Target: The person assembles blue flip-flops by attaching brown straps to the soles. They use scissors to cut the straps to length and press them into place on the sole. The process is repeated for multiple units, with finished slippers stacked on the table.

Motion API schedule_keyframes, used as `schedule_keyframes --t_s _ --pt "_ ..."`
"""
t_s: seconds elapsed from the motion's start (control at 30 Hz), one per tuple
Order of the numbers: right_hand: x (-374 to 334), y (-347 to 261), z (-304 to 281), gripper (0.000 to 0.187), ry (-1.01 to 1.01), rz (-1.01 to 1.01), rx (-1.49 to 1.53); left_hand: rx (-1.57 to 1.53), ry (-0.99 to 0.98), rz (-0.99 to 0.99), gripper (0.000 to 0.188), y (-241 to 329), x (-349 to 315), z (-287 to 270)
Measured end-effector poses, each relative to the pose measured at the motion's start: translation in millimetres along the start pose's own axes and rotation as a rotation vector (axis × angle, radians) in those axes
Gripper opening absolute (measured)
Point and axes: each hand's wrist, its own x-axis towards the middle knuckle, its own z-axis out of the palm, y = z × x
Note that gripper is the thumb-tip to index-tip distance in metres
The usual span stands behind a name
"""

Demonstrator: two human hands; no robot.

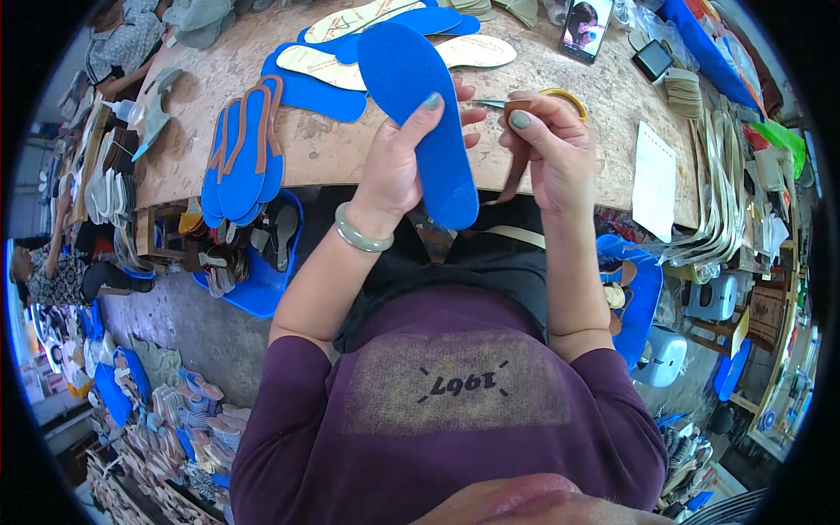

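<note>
My left hand [392, 171] grips a blue insole [442, 144] upright over the table's near edge, thumb on its face and fingers behind. Beside it, my right hand [562, 162] pinches a brown strip [517, 166] between thumb and fingers, and the strip hangs down. Scissors with a yellow handle [569, 96] show behind the right hand; whether they are held or lie on the table I cannot tell. To the left lies a group of blue insoles with brown strips [243, 157] along their edges.
More blue insoles [315, 94] and cream printed ones [322, 66] lie farther back on the wooden table [604, 131]. A phone [586, 28], a black box [652, 59] and a white paper [654, 179] are at the right. Blue bins [258, 293] stand below. Other people [66, 271] are at the left.
</note>
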Motion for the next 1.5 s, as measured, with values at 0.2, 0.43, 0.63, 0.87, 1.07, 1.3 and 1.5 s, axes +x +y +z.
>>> schedule_keyframes --t_s 0.2,0.43,0.63,0.87,1.07,1.3,1.5 --pt "6.7 15.5 7.0 0.017 0.030 0.098 0.038 -0.227 0.047 0.049 0.035 -24.5 -5.6 0.6" --pt "7.5 23.1 10.1 0.017 0.070 0.071 0.031 -0.053 0.181 0.189 0.020 -27.2 -6.8 4.5" --pt "3.8 29.4 17.4 0.015 0.089 0.111 0.025 -0.107 0.194 0.198 0.018 -28.7 -12.7 1.0" --pt "2.1 31.4 18.2 0.015 0.113 0.129 0.011 -0.135 0.143 0.190 0.016 -28.2 -13.4 -0.9" --pt "1.6 27.7 15.9 0.016 0.095 0.139 0.011 -0.110 0.149 0.191 0.016 -24.0 -12.1 10.6" --pt "1.6 23.3 16.6 0.015 0.059 0.135 0.065 -0.083 0.082 0.198 0.015 -23.6 -13.9 5.4" --pt "-0.2 18.2 16.6 0.015 0.072 0.145 0.086 -0.076 0.177 0.186 0.012 -23.5 -12.1 5.7"
